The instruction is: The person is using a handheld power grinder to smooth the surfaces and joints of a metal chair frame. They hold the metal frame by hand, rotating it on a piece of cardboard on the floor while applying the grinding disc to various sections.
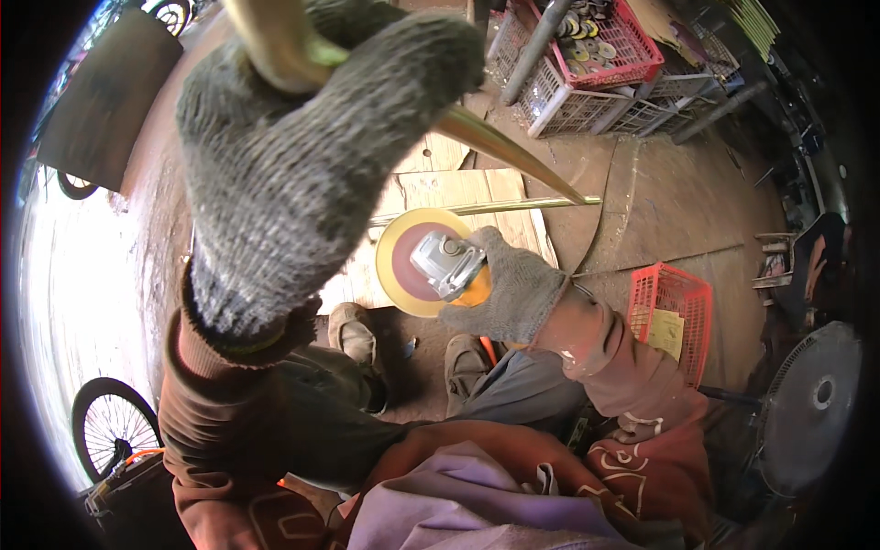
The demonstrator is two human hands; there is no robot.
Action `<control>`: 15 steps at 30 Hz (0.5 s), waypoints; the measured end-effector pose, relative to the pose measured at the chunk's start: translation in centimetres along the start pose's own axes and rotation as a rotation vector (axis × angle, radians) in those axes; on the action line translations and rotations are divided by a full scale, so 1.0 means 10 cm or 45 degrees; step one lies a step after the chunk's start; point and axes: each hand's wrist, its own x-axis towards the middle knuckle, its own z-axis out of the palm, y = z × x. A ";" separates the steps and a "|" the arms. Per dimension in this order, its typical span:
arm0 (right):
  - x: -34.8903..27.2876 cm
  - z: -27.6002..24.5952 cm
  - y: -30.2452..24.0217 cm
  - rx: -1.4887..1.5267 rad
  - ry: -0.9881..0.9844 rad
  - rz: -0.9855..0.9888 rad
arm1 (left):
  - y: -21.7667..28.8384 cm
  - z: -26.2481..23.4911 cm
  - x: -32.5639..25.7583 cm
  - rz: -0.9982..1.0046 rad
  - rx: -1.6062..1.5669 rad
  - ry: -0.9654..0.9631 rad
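My left hand (284,174), in a grey knit glove, is raised close to the camera. Its fingers wrap round a shiny brass-coloured tube (513,156) that slants away toward the floor on the right. Below it, my right hand (518,289), gloved too, grips an angle grinder (449,261) with a silver head and a yellow-orange body. A large disc (392,266), yellow at the rim and reddish inside, is fitted to the grinder. The disc is apart from the held tube. Beyond it, another brass-coloured tube (541,203) lies across the flattened cardboard (500,183).
A red basket (671,316) with a yellow paper stands to my right, near a black fan (811,408). At the far right, a red crate (632,50) of discs rests on a pale crate (568,105). A spoked wheel (115,426) is at the left.
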 end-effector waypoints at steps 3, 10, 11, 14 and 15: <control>0.00 -0.01 0.00 0.045 0.034 0.069 | -0.14 -0.02 0.02 0.152 -0.078 0.057; -0.21 -0.20 0.54 0.257 0.363 0.060 | -0.15 -0.16 -0.02 0.124 0.080 -0.065; -0.24 -0.19 0.57 0.253 0.333 0.095 | -0.18 -0.19 -0.02 0.141 0.102 -0.096; -0.23 -0.08 0.26 0.326 0.084 0.146 | 0.03 -0.08 -0.03 -0.022 -0.015 -0.023; -0.24 -0.01 0.25 0.312 0.097 0.124 | 0.00 0.00 -0.02 0.022 -0.018 0.013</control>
